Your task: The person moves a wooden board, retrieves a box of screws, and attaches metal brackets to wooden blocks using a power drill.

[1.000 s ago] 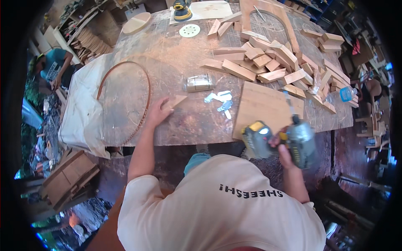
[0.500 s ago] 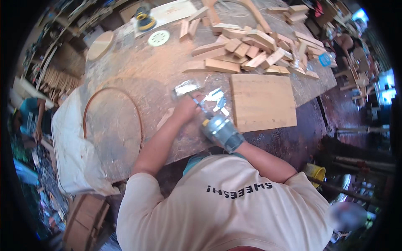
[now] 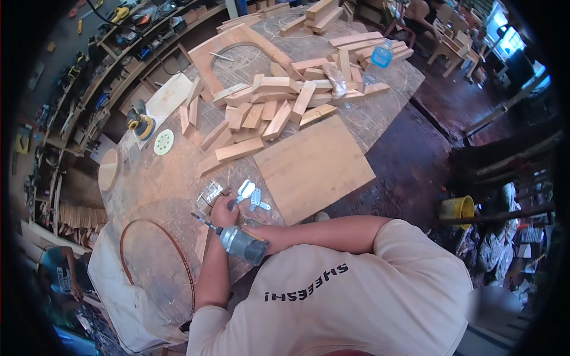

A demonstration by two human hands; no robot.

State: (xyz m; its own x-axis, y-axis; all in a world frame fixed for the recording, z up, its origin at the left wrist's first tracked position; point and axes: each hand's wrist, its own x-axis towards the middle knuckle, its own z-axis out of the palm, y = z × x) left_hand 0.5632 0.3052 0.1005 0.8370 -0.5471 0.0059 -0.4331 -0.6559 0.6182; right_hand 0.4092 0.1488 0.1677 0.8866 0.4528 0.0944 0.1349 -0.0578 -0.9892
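My right hand [image 3: 266, 235] grips a grey and black cordless drill [image 3: 244, 245], held across my left wrist. Its bit [image 3: 203, 221] points left and away from me, with nothing touching its tip that I can make out. My left hand [image 3: 224, 210] is curled low over the worktable, between a small clear plastic packet [image 3: 210, 193] and some shiny metal hinges [image 3: 253, 194]. Whatever its fingers pinch is too small or hidden to name. A flat rectangular wooden panel [image 3: 314, 169] lies to the right of the hinges.
Cut wood blocks [image 3: 267, 113] are heaped beyond the panel, near a bottle with blue liquid [image 3: 381, 54]. At the left lie a thin brown hoop [image 3: 157, 228], a sander [image 3: 141, 124] and a perforated disc [image 3: 164, 142]. A yellow bucket [image 3: 457, 207] stands right. Other people sit farther off.
My view has swung, so the table's things appear farther left. The drill has moved from pointing at my left hand to lying across my left wrist, its bit now beside the hand.
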